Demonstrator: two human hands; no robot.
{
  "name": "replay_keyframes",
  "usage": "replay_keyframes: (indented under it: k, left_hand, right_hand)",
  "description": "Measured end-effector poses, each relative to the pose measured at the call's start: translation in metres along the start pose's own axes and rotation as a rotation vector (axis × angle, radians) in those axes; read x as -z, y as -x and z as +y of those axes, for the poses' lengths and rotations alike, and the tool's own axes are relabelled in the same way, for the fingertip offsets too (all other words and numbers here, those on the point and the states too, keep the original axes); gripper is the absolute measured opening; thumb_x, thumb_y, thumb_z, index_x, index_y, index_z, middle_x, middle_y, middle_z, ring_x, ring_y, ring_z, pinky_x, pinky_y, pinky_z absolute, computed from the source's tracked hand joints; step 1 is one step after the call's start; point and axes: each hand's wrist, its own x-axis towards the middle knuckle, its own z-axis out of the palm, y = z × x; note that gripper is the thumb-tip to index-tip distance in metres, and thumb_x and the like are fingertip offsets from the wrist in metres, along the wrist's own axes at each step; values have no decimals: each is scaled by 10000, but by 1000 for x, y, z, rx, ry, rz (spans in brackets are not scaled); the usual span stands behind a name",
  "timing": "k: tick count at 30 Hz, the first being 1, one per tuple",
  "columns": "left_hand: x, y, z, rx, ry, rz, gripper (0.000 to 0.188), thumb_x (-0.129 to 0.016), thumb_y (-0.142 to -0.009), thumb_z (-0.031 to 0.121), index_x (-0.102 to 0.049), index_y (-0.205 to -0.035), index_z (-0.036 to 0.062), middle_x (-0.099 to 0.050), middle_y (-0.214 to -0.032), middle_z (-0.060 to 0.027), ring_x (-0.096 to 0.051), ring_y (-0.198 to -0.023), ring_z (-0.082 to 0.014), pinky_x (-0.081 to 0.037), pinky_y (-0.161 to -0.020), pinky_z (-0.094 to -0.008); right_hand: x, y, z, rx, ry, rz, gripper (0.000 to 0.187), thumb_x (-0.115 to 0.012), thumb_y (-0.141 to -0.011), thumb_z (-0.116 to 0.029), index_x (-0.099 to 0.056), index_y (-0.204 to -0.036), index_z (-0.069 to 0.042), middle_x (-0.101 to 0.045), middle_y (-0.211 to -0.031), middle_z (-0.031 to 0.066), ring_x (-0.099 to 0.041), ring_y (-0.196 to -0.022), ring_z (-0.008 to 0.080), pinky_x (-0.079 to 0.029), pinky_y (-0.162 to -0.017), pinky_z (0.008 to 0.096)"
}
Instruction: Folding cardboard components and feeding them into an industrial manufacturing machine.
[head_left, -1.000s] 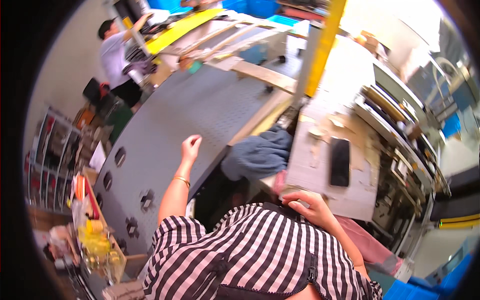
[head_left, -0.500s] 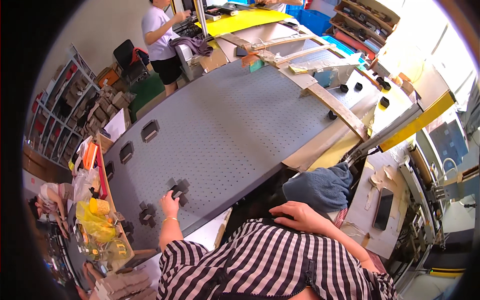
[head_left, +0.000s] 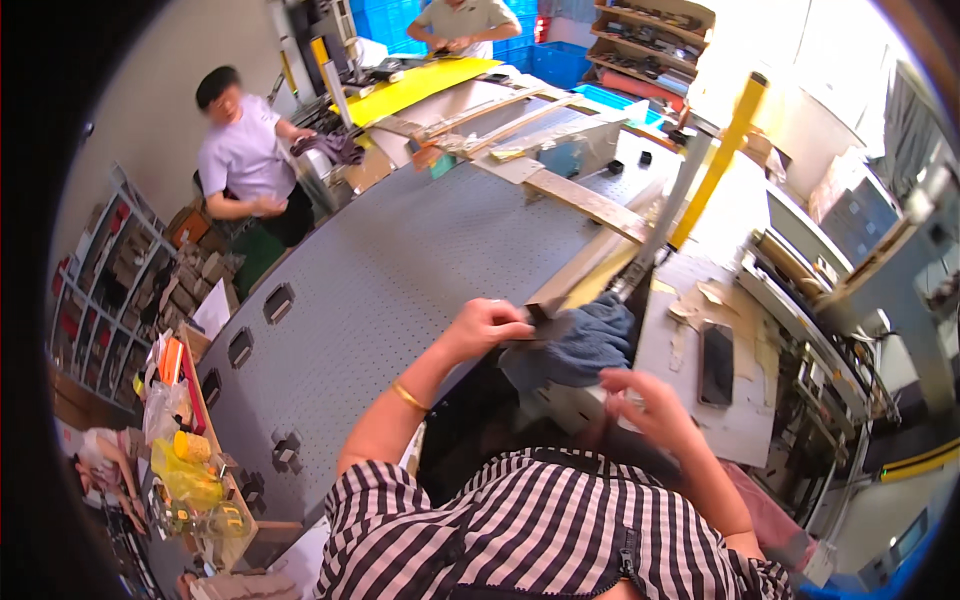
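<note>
My left hand (head_left: 480, 332), with a gold bangle at the wrist, is closed on a dark cross-shaped cutout (head_left: 548, 326), which is blurred by motion. It holds the piece over the table's near edge, in front of a crumpled blue towel (head_left: 592, 345). To the right and lower, my right hand (head_left: 655, 408) is raised with its fingers apart and somewhat blurred; I see nothing in it. Another dark cutout (head_left: 287, 451) lies on the grey perforated table (head_left: 380, 270). Toward the table's left edge lie dark framed pieces (head_left: 278, 303).
A phone (head_left: 715, 364) rests on a worn board (head_left: 755, 400) at the right. Beyond the towel stands a yellow-and-grey bar (head_left: 718, 160). Wooden slats (head_left: 585, 205) cross the far table. Two people are at the far side; a side shelf (head_left: 196, 472) holds yellow bags.
My left hand has lifted the dark cutout off the table and carried it right, to the towel. My right hand has risen from my front and moved right. The view has shifted.
</note>
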Motion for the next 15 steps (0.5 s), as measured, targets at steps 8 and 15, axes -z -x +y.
replay_keyframes:
  k: [8, 15]
  left_hand:
    - [-175, -67, 158, -620, -171, -561, 107, -754, -813, 127, -703, -857, 45, -681, -859, -62, -641, -816, -189, -512, -738, -315]
    - [-271, -99, 227, -720, -42, -777, 99, -737, -821, 118, -729, -892, 50, -695, -871, -79, -651, -827, -236, -513, -745, -341]
  right_hand:
    - [102, 121, 15, -9, 220, 505, 369, -671, -874, -119, -625, -1232, -43, -658, -1176, 128, -588, -1105, 285, -447, -959, 371]
    - [150, 204, 42, -117, 50, 497, 310, -661, -898, -165, -657, -1189, -60, -669, -1141, 129, -603, -1092, 273, -452, -965, 374]
